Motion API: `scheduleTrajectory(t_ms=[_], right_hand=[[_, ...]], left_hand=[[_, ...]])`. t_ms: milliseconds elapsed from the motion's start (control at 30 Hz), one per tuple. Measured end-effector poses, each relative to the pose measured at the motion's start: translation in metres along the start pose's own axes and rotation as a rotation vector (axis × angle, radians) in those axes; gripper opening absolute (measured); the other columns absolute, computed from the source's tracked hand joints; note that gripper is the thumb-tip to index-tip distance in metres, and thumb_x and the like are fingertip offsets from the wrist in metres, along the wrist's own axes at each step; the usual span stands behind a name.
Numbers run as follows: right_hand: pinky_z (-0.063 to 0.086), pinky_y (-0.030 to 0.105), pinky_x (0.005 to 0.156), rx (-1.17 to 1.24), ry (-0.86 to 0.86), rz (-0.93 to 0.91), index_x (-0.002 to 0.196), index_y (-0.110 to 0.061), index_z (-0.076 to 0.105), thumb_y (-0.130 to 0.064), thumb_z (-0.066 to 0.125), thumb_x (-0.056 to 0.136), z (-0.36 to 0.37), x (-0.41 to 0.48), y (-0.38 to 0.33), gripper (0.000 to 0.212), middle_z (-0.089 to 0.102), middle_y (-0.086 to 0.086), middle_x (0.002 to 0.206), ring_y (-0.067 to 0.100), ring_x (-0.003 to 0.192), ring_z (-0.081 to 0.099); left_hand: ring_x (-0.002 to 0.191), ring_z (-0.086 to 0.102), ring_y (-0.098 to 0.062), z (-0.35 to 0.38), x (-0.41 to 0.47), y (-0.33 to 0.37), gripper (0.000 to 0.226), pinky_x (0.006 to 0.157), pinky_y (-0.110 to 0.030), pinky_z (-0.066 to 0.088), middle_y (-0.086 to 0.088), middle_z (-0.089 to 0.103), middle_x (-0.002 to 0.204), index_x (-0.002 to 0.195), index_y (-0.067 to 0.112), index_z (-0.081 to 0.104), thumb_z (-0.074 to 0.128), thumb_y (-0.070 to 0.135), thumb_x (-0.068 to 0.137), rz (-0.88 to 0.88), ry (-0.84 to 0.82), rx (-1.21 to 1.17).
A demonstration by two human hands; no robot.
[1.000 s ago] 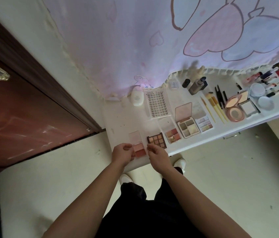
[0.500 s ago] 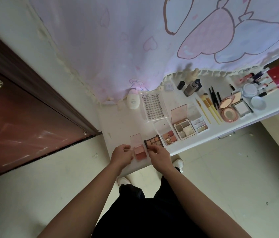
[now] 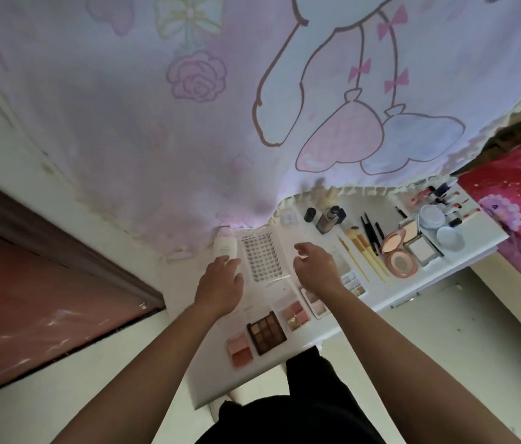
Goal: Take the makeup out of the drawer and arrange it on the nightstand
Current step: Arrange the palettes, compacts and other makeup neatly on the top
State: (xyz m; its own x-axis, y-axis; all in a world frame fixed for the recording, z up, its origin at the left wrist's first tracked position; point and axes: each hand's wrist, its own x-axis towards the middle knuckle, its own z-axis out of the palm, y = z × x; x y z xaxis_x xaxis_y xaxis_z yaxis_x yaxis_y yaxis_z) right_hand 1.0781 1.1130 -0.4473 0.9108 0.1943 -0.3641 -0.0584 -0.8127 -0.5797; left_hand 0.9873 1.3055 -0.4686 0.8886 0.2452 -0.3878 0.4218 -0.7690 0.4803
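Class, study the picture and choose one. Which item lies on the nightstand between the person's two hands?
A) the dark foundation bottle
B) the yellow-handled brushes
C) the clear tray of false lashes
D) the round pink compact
C: the tray of false lashes sits on the nightstand with the left hand on one side and the right hand on the other.

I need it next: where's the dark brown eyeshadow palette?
Head view: the brown eyeshadow palette lies near the front edge of the nightstand, between the pink blush palette on its left and a pink-and-gold palette on its right.
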Motion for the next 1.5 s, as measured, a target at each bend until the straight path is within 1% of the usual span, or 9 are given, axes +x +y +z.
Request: scheduleTrajectory(t_ms=[200,400,633,800,900,1033,1133,1267,1500], right_hand=[[0.038,0.038,0.106,-0.299,-0.289,-0.070,0.149,-0.007,0.034,-0.016,0.042,0.102,-0.011,0.083,0.002,0.048,0.034,0.011,0.154,0.029,0.134,0.045],[0.043,0.038,0.071,-0.478,-0.292,-0.218,0.154,-0.009,0.017,0.006,0.046,0.090,0.001,0.146,-0.006,0.072,0.008,0.008,0.165,0.037,0.114,0.060],[0.041,0.035,0.064,-0.635,-0.283,-0.280,0.124,-0.003,0.047,0.008,0.060,0.083,0.009,0.161,0.000,0.045,0.043,0.012,0.126,0.032,0.098,0.063],[0.046,0.035,0.082,-0.366,-0.250,-0.240,0.123,-0.007,0.054,-0.014,0.052,0.099,0.004,0.153,-0.006,0.026,0.048,0.013,0.124,0.031,0.111,0.053],[0.048,0.036,0.096,0.168,-0.224,-0.117,0.124,-0.011,0.058,-0.035,0.062,0.095,-0.010,0.132,-0.018,0.038,0.060,0.002,0.119,0.020,0.108,0.060],[0.056,0.029,0.087,0.533,-0.156,-0.256,0.116,-0.020,0.062,-0.031,0.068,0.093,-0.027,0.073,-0.041,0.026,0.067,-0.009,0.110,0.007,0.093,0.066],[0.055,0.019,0.080,0.626,-0.158,-0.341,0.119,-0.031,0.059,-0.024,0.071,0.092,-0.032,0.027,-0.058,0.031,0.064,-0.014,0.117,0.003,0.093,0.065],[0.055,0.023,0.079,0.612,-0.191,-0.445,0.124,-0.037,0.059,-0.023,0.072,0.091,-0.028,-0.015,-0.079,0.038,0.062,-0.017,0.121,0.009,0.098,0.065],[0.052,0.020,0.069,0.563,-0.134,-0.517,0.114,-0.042,0.062,-0.025,0.081,0.082,-0.025,-0.061,-0.098,0.041,0.063,-0.031,0.104,0.001,0.090,0.064]], left_hand=[[0.151,0.008,-0.017,0.023,0.040,0.027,0.054,0.122,-0.041,0.016,0.003,0.009,0.165,0.154,0.022,0.029,0.032,0.010,0.101,0.051,-0.180,0.069],[0.152,0.001,-0.013,0.044,0.066,0.030,0.057,0.121,-0.043,0.018,0.004,0.002,0.166,0.155,0.020,0.027,0.035,0.007,0.100,0.009,-0.240,0.143],[0.151,0.005,-0.013,0.044,0.070,0.025,0.054,0.123,-0.032,0.009,0.001,0.011,0.164,0.151,0.014,0.035,0.036,-0.001,0.099,0.033,-0.215,-0.004],[0.142,0.035,-0.015,0.021,0.071,0.029,0.046,0.116,-0.023,0.024,0.000,0.040,0.153,0.141,0.016,0.051,0.039,0.002,0.099,-0.080,-0.146,-0.211],[0.126,0.052,-0.014,-0.003,0.066,0.032,0.038,0.106,-0.025,0.039,0.000,0.058,0.137,0.130,0.019,0.060,0.044,0.005,0.098,-0.162,0.028,-0.370],[0.097,0.066,-0.016,-0.053,0.049,0.048,0.018,0.076,-0.032,0.054,-0.007,0.071,0.112,0.111,0.016,0.069,0.059,0.023,0.097,-0.362,0.098,-0.976],[0.090,0.064,-0.017,-0.090,0.024,0.055,0.029,0.074,-0.031,0.048,-0.008,0.071,0.106,0.108,0.010,0.073,0.059,0.033,0.096,-0.314,-0.062,-1.234],[0.091,0.059,-0.016,-0.117,-0.005,0.046,0.048,0.081,-0.033,0.042,-0.004,0.069,0.103,0.115,0.006,0.071,0.061,0.046,0.091,-0.169,-0.241,-1.155],[0.076,0.056,-0.012,-0.126,-0.038,0.028,0.031,0.074,-0.026,0.046,-0.005,0.063,0.084,0.100,0.003,0.073,0.074,0.027,0.081,-0.091,-0.360,-1.225]])
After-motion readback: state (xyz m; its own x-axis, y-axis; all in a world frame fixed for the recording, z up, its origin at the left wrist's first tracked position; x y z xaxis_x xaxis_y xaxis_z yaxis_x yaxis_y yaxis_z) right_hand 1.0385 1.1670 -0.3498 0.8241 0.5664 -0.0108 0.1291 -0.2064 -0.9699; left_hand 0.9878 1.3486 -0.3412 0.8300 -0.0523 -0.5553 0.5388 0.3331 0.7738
